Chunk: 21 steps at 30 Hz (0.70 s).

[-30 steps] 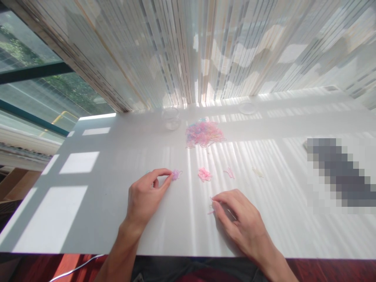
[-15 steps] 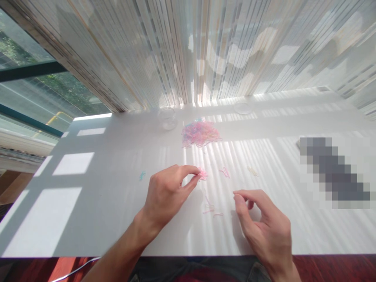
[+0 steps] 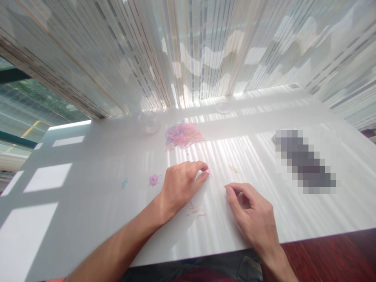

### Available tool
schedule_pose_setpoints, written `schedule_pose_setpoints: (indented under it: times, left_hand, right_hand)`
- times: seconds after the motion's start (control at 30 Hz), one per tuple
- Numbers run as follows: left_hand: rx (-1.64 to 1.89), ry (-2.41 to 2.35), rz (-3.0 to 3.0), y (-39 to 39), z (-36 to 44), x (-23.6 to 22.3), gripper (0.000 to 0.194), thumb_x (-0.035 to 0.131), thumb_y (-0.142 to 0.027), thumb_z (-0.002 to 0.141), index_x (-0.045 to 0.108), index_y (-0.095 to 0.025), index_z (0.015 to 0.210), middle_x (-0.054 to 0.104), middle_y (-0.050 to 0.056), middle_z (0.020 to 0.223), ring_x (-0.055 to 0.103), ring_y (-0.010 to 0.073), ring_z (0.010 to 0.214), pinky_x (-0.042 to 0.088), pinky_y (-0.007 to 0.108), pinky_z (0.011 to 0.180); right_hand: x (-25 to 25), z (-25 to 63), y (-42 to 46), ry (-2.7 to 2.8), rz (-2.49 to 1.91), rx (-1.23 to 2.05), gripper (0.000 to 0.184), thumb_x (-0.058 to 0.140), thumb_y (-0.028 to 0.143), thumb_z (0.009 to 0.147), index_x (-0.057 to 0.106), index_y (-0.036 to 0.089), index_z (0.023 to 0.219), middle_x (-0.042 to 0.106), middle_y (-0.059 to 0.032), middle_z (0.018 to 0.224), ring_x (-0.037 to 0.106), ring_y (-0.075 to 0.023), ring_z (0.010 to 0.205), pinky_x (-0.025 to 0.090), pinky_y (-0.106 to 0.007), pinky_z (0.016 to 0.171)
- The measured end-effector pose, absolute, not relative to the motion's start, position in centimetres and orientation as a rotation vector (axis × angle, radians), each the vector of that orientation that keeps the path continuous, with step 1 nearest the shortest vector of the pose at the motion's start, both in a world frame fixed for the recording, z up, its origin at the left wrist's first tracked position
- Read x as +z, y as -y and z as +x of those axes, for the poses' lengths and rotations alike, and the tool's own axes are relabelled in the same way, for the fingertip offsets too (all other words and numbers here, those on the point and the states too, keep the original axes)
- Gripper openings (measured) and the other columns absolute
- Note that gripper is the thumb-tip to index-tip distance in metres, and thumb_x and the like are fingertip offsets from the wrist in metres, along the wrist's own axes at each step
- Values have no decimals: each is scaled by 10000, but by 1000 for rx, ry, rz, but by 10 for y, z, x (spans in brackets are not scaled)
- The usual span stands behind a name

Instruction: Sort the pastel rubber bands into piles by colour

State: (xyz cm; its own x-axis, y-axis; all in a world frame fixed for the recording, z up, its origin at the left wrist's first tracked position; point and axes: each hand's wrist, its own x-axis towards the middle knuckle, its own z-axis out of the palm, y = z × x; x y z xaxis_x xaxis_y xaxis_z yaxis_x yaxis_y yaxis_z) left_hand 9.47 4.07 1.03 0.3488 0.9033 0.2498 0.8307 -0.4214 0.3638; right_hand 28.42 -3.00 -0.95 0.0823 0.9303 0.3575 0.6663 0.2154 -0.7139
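your left hand (image 3: 181, 188) is the nearer one to the pink loops (image 3: 209, 172): they lie at its thumb and index fingertips, just off the right side of that hand. the bit you can see is short and partly covered, so you cannot tell its long axis, nor whether the fingertips are clamped on it or only touching.

your right hand (image 3: 252, 213) is well apart from the left, on the near right side. its thumb and index tips are drawn close together, pointing to the far left; you cannot tell whether a strand sits between them. from those tips, the pink loops lie to the left and slightly far.

the pale yellow strands (image 3: 234, 168) lie on the far side of your right fingertips and to the right of your left ones, their long axis running from far left to near right. on the near side of your left hand, between your two wrists, are a few loose strands (image 3: 196, 214). the lilac cluster (image 3: 154, 179) lies to the left of your left hand, on the white table (image 3: 96, 219).
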Motion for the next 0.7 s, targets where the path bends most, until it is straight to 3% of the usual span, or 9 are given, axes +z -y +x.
schedule_pose_setpoints:
  times: [0.27, 0.47, 0.7]
  left_hand:
    - [826, -1484, 2426, -3, 60, 22, 97, 655, -292, 958, 714, -230, 1004, 789, -23, 894, 622, 108, 573, 495, 233, 606]
    - [849, -1536, 2257, 44, 35, 15, 77, 645, -275, 967, 682, -229, 1017, 752, -23, 855, 538, 98, 522, 485, 237, 571]
    - [814, -1585, 2303, 58, 43, -6, 150, 613, -318, 986, 713, -223, 1042, 719, 33, 925, 673, 169, 737, 525, 273, 668]
  right_hand:
    - [-12, 285, 32, 1661, -1509, 412, 141, 583, 276, 986, 676, 230, 890, 705, 7, 794, 616, -151, 650, 506, -272, 651]
    - [-15, 283, 32, 1698, -1489, 433, 113, 597, 259, 979, 680, 223, 911, 710, -7, 817, 629, -157, 684, 507, -275, 651]
    - [-16, 279, 31, 1940, -1337, 419, 129, 581, 251, 991, 675, 208, 913, 705, -40, 828, 633, -185, 761, 512, -316, 685]
